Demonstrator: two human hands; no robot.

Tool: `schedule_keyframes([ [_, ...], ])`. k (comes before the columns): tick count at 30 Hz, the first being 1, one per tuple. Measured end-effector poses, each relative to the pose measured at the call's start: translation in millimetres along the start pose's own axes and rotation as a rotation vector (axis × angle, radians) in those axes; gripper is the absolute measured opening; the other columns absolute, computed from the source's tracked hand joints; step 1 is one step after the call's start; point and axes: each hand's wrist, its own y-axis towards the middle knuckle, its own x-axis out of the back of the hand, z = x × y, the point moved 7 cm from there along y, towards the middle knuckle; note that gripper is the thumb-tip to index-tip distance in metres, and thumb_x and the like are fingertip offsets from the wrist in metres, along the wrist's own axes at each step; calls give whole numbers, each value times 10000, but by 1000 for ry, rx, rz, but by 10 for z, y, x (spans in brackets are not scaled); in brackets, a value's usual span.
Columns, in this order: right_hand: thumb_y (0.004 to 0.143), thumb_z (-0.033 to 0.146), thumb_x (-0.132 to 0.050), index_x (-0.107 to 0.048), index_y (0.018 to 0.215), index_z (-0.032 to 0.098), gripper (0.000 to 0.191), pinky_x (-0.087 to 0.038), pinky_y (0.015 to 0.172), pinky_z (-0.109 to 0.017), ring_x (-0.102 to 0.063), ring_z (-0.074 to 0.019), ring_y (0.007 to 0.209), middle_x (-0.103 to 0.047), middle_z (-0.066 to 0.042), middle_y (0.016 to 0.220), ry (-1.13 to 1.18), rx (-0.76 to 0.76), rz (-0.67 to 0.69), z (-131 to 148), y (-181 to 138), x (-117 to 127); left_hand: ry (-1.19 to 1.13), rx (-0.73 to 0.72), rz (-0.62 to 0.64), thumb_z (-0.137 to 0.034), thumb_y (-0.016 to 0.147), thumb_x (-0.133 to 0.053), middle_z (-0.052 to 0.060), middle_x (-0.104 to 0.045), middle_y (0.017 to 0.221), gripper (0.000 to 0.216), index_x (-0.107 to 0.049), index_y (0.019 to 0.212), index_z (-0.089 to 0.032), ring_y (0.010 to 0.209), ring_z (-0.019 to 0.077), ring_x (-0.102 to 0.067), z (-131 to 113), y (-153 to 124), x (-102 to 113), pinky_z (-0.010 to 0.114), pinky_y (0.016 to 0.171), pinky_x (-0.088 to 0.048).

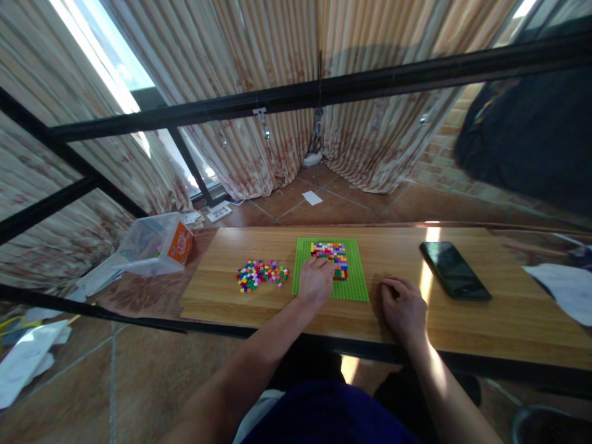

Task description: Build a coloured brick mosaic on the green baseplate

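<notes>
While the left hand rests on the green baseplate, its fingers lie together and curl down onto the near edge of the block of coloured bricks already pressed there. I cannot tell whether a loose brick is pinched under those fingertips; the knuckles hide them. The right hand sits on the wooden table just beside the plate's right edge, fingers folded under into a loose fist, holding nothing that shows.

The plate lies flat in the middle of the table, and the built patch covers its far half, with a short column running down towards the hand. The pile of loose bricks waits just left of the plate, near but apart from it.

Now the risks, as I judge them. Nothing pins the plate, since the right hand is off it, so a hard press could make it skid or turn. The left wrist lies close to the pile, and a careless sweep could scatter bricks towards the table's near edge and onto the floor. A brick set down askew might not seat, and forcing it could pop its neighbours loose. The phone lies well to the right, out of harm's way.
</notes>
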Motion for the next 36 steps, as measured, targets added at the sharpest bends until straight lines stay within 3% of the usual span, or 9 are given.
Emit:
schedule_keyframes([
  [14, 870, 345, -520, -749, 857, 188, 278, -517, 889, -402, -647, -243, 960, -717, -111, 1008, 3, 7, 1, 15, -3, 11, -28, 125, -73, -165, 926, -579, 43, -737, 946, 145, -705, 992, -192, 893, 204, -625, 56, -30, 11, 353, 861, -476],
  [36, 871, 356, -514, -754, 855, 187, 294, -527, 880, -407, -654, -248, 945, -728, -108, 997, -18, 10, -5, 9, 1, 12, 102, -80, -58, -145, 984, -471, 51, -743, 948, 256, -723, 1003, -176, 900, 202, -636, -39, -94, -56, 342, 850, -509],
])
